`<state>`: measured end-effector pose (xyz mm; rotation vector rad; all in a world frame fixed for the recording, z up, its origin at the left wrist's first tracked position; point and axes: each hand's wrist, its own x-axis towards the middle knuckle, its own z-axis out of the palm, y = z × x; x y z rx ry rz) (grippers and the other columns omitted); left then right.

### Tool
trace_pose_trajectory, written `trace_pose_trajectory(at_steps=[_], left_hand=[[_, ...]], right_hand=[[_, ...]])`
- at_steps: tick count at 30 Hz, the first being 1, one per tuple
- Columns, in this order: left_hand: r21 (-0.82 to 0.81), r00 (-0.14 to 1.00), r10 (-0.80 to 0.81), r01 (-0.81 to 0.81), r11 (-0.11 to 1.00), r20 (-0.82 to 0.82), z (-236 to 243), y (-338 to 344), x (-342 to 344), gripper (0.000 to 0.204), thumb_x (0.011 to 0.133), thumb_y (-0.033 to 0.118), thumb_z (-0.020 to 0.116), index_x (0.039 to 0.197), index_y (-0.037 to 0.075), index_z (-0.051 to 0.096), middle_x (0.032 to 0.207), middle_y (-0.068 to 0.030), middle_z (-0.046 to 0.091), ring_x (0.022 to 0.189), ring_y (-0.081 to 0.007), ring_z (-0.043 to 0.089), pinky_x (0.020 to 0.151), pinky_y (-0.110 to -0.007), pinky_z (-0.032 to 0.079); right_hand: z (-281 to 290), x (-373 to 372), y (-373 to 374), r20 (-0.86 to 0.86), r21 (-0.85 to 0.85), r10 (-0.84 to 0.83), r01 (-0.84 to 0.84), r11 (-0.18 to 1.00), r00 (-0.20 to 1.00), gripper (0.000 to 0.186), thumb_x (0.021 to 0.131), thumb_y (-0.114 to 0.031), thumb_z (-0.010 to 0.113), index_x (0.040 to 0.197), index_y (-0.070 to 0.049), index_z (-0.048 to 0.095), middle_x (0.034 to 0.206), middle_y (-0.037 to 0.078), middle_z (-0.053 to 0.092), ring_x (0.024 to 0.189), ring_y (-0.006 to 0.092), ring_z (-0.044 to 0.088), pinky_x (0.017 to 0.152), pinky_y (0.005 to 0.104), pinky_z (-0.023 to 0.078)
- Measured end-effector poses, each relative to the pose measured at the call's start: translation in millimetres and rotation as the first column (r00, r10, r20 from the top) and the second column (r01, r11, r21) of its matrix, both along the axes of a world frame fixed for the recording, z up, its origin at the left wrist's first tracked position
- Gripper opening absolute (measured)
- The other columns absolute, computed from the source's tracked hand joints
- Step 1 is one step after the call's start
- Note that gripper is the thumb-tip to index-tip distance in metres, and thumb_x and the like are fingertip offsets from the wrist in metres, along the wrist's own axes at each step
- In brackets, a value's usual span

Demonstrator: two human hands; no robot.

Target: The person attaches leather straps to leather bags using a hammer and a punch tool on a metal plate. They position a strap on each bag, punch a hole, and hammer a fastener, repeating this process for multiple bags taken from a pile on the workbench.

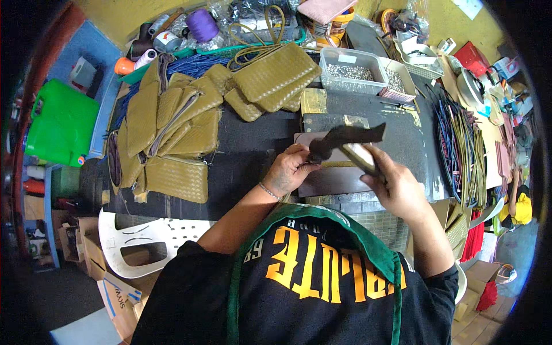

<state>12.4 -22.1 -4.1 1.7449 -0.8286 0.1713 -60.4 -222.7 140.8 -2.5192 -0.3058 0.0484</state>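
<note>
My right hand [398,187] is wrapped round the pale handle of a hammer [352,138]. The hammer's dark head has a rounded end close to my left fingertips and a flared end pointing right. My left hand [283,172] is closed in a pinch just below the rounded end; what its fingers hold is too small and hidden to make out. Under both hands a flat grey-brown panel [322,184] lies on the black worktable [244,152], with a narrow olive strip [339,164] partly covered by the hammer and my right hand.
Woven olive pouches [178,178] are heaped at the left, others [276,75] further back. Behind the panel stand a clear tub [353,56] of small metal pieces and a basket [398,75]. Bundled cords [460,144] lie right. A white plastic chair [129,267] stands near left.
</note>
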Motion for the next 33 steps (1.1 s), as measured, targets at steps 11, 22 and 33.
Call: trace_pose_trajectory(at_steps=[11,22,33], left_hand=[[0.060,0.999,0.001,-0.004,0.998,0.038,0,4,2,0.010,0.074,0.011,0.062,0.080,0.003,0.058,0.078,-0.0081,0.056,0.072,-0.0202,0.056,0.067,-0.028,0.045],[-0.046,0.998,0.002,-0.005,0.999,-0.060,4,1,-3,0.011,0.073,0.010,0.063,0.082,0.005,0.059,0.081,-0.0061,0.058,0.075,-0.0185,0.056,0.067,-0.029,0.044],[0.043,0.999,-0.035,0.036,0.998,-0.016,-3,5,-3,0.009,0.076,0.010,0.060,0.081,0.004,0.056,0.080,-0.0052,0.056,0.076,-0.0173,0.055,0.067,-0.028,0.044]], right_hand=[[5,6,7,-0.057,-0.213,0.058,-0.069,0.975,0.997,0.039,0.077,-0.015,0.057,0.111,-0.003,0.042,0.083,0.023,0.054,0.076,0.0365,0.055,0.063,0.0391,0.044],[-6,6,5,0.031,-0.037,0.087,-0.085,0.996,0.996,0.042,0.075,-0.016,0.059,0.110,-0.001,0.042,0.074,0.018,0.055,0.067,0.0346,0.056,0.059,0.0392,0.045],[-15,11,-2,0.029,-0.082,0.165,-0.162,0.983,0.986,0.038,0.074,-0.017,0.060,0.106,-0.002,0.046,0.068,0.017,0.054,0.064,0.0350,0.055,0.057,0.0384,0.046]])
